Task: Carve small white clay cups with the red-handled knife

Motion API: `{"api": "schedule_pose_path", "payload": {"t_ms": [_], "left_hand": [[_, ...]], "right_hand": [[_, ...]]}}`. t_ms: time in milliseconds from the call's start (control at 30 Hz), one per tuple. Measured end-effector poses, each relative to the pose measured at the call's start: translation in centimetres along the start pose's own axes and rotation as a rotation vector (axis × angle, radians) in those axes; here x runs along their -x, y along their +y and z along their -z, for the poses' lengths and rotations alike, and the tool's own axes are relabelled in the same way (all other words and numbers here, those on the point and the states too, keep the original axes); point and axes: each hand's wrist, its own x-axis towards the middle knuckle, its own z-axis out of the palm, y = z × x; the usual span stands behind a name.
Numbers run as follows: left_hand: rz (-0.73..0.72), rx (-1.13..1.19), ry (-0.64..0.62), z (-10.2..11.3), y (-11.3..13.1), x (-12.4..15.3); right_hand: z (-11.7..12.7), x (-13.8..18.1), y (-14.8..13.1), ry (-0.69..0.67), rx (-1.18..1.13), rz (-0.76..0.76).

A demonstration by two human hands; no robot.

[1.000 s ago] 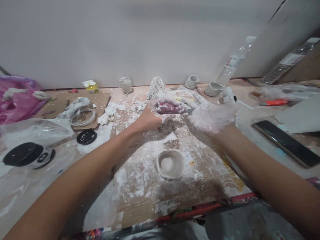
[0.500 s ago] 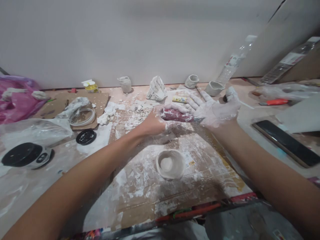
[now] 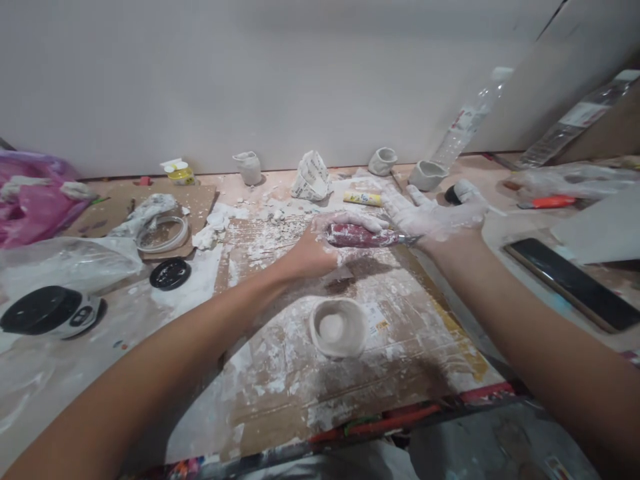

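Note:
My left hand [image 3: 327, 237], dusted white, is wrapped round a dark red handle [image 3: 360, 235] with a short metal shaft pointing right. The tool's far end lies against or just over my right palm; its tip is partly hidden, so I cannot tell its exact kind. My right hand [image 3: 425, 217] is open, palm up, its fingers spread and coated in white clay. Nearer to me, below both hands, a small round clay pot [image 3: 361, 330] stands on the clay-smeared cardboard [image 3: 280, 407].
Along the wall stand several small clay pots [image 3: 249, 168], crumpled printed paper [image 3: 311, 177] and a clear bottle [image 3: 470, 120]. A yellow tube [image 3: 362, 199] lies beyond my hands. To the right is a phone [image 3: 570, 283]; to the left, a black lid [image 3: 171, 274] and a black-topped device [image 3: 47, 311].
My right hand has moved a little to the right, fingers turned more away, so more of the tool's metal shaft shows. My left hand has shifted slightly right with the handle.

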Motion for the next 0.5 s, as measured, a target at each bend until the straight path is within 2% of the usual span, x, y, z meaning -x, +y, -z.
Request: {"api": "schedule_pose_path", "payload": {"t_ms": [167, 267, 433, 500], "left_hand": [[-0.137, -0.025, 0.048, 1.5, -1.0, -0.9], [-0.161, -0.069, 0.062, 1.8, -0.9, -1.0], [-0.116, -0.109, 0.050, 0.8, 0.3, -0.4], [-0.099, -0.095, 0.046, 0.8, 0.4, -0.3]], "right_hand": [[-0.9, 0.3, -0.4, 0.064, -0.042, 0.022], [-0.8, 0.2, -0.4, 0.084, -0.008, 0.062], [-0.4, 0.6, 0.7, -0.053, 0.072, -0.072], [-0.4, 0.9, 1.1, -0.080, 0.102, -0.079]]}}
